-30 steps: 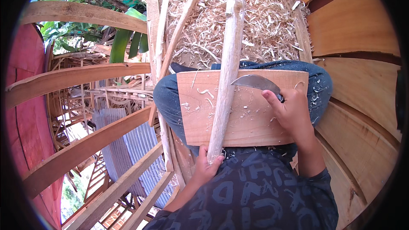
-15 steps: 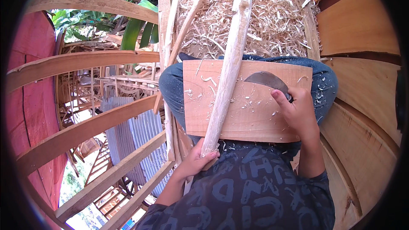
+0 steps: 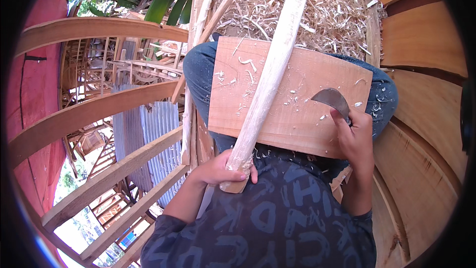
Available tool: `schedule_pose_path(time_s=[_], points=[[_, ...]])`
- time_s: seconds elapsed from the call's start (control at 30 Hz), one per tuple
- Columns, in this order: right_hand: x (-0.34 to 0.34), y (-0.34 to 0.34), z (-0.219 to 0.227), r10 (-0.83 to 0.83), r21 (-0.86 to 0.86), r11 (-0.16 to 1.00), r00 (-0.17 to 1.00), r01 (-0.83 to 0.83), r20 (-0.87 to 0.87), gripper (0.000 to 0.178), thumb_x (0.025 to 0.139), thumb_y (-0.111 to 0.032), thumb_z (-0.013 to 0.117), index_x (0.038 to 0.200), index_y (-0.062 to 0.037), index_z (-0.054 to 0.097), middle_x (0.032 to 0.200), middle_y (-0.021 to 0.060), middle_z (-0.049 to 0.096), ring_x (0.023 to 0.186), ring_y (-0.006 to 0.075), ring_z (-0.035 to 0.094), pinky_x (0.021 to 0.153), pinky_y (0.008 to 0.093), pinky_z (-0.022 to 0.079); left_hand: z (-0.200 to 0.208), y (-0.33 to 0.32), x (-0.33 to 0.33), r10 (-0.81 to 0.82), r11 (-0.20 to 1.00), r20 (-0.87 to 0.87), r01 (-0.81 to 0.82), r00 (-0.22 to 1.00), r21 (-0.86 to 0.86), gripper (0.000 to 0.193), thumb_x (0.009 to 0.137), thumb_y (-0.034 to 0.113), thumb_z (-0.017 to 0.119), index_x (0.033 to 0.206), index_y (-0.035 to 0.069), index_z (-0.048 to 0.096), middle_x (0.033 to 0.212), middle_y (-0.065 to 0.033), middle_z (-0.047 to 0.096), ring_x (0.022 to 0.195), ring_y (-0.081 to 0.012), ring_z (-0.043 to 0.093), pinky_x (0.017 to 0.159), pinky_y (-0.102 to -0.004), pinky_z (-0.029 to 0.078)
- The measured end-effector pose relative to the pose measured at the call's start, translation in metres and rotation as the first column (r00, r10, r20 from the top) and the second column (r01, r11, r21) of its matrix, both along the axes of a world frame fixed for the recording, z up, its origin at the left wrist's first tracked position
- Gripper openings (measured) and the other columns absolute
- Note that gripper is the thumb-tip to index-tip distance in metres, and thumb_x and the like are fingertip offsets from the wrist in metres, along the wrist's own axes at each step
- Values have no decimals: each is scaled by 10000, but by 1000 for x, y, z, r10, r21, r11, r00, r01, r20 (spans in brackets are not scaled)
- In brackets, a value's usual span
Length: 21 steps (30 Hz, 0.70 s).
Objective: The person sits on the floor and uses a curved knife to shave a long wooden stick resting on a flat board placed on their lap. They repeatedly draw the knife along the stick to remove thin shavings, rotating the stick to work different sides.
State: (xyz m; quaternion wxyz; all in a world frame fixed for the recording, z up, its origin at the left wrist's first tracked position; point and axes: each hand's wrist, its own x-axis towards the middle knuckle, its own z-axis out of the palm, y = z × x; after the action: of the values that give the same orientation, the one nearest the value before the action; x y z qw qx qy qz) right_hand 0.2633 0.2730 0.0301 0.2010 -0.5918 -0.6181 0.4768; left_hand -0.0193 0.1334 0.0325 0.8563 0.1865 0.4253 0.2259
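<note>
A long, pale, whittled wooden pole point(image 3: 270, 77) slants across a flat wooden board point(image 3: 307, 119) that rests on my lap. My left hand point(image 3: 223, 169) wraps round the pole's near end, close to my shirt. In my right hand point(image 3: 356, 131) is a curved-blade knife point(image 3: 333, 100); its handle is mostly hidden in the fist. The blade points left above the board's right part, apart from the pole. Small shavings and chips lie scattered on the board.
Beyond my knees a thick heap of wood shavings point(image 3: 327, 7) covers the floor. Slatted wooden rails point(image 3: 99, 104) stand at the left, with corrugated sheets point(image 3: 161, 144) below. Wooden planks point(image 3: 421, 89) form a wall on the right. Thin wooden strips point(image 3: 225, 7) lean beside the heap.
The pole's near end has come closer to my body with my left hand. My right hand and knife have shifted slightly right and down. The board is tilted more, and the view has shifted.
</note>
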Motion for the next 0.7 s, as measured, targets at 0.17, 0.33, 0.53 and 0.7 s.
schedule_pose_path(time_s=[0.17, 0.33, 0.53, 0.7], points=[[-1, -8, -1, 23, 35, 999, 999, -23, 24, 231, 815, -142, 664, 740, 61, 584, 531, 142, 449, 465, 184, 389, 464, 314, 337, 15, 6, 3, -54, 999, -121, 54, 991, 3, 429, 780, 138, 695, 1111, 14, 452, 935, -137, 626, 878, -179, 609, 765, -314, 464], [-4, -16, 0, 40, 55, 998, 999, -41, 19, 206, 806, -136, 668, 768, 58, 610, 528, 147, 466, 462, 159, 412, 463, 312, 352, 40, 18, 19, -90, 988, -382, 130, 920, 80, 542, 812, 140, 668, 1244, -1, 371, 911, -86, 598, 851, -131, 579, 758, -295, 457], [-19, -32, 6, 124, -9, 992, 989, -125, -76, 301, 745, -252, 744, 692, 24, 636, 495, 136, 505, 455, 185, 547, 468, 299, 412, 43, 19, 31, -102, 995, -454, 95, 885, -38, 601, 818, 203, 666, 1285, 13, 340, 897, -66, 540, 808, -136, 562, 725, -277, 452], [-34, -46, -1, 255, -23, 967, 967, -254, 14, 529, 694, -469, 745, 563, 8, 558, 489, 150, 511, 442, 308, 543, 438, 353, 414, 34, 10, 32, 128, 983, -169, -147, 977, -108, 514, 818, 192, 660, 1209, 18, 374, 901, -55, 521, 743, -92, 511, 657, -244, 435]])
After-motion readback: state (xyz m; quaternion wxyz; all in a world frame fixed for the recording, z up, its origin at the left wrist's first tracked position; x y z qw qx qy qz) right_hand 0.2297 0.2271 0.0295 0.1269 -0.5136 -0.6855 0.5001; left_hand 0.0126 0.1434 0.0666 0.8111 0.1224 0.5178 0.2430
